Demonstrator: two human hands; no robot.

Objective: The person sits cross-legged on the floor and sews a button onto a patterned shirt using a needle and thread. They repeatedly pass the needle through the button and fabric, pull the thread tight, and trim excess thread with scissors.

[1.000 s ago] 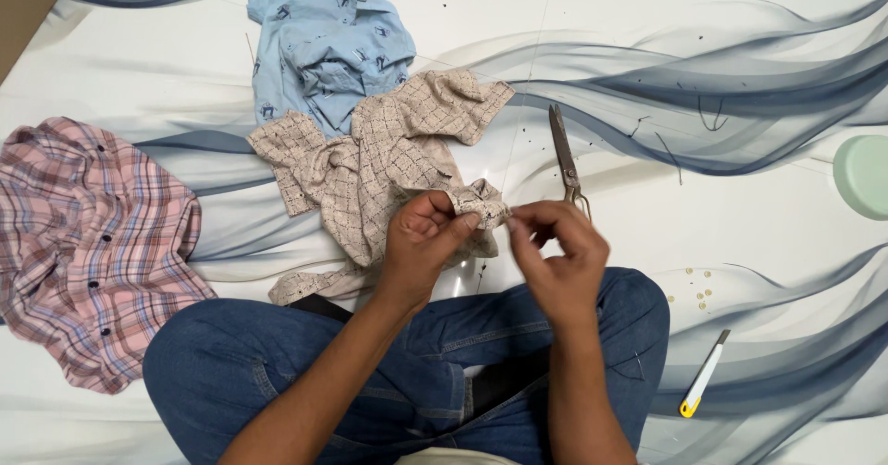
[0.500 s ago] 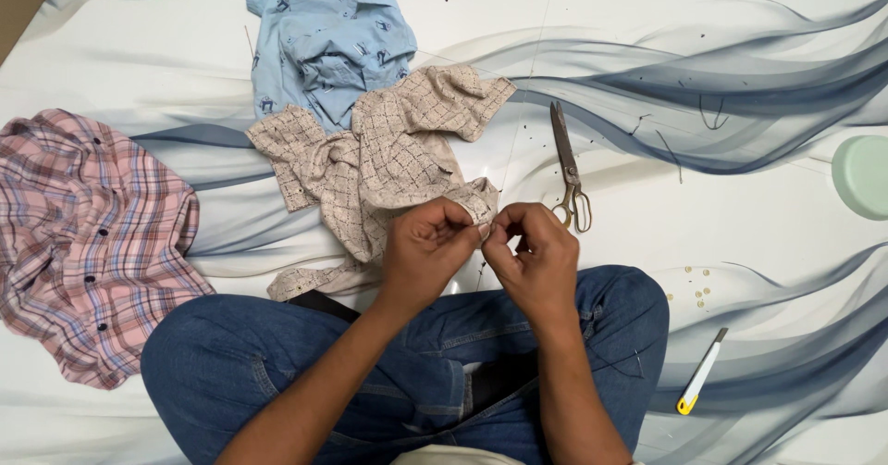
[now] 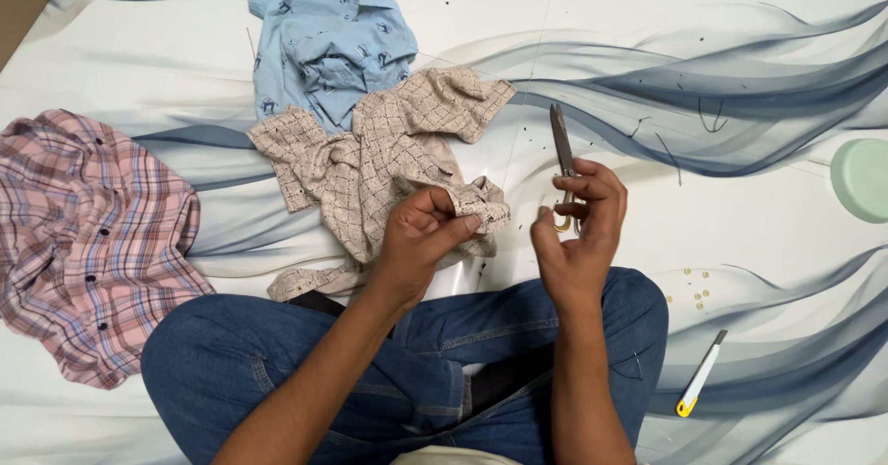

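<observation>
— From the head camera, how many shirts are out on the floor?

— Three. A beige checked shirt [image 3: 388, 155] crumpled in the middle, a light blue shirt [image 3: 324, 44] just above it and touching it, and a pink plaid shirt [image 3: 88, 238] well off to the left. There is also one pair of scissors [image 3: 561, 164], one yellow-tipped cutter [image 3: 700, 372] at the lower right, one pale green lid [image 3: 862, 180] at the right edge, and a few small buttons [image 3: 694, 289] near the knee.

— And the hands?

— The left hand [image 3: 421, 238] is closed, pinching a bunched corner of the beige shirt just in front of the crossed legs in jeans [image 3: 277, 372]. The right hand [image 3: 578, 229] sits over the scissor handles, fingers curled at them; I cannot tell if it truly grips.

— Which way do the scissors lie?

— Long axis runs nearly straight away from the person, blades shut, tip pointing to the far side.
</observation>
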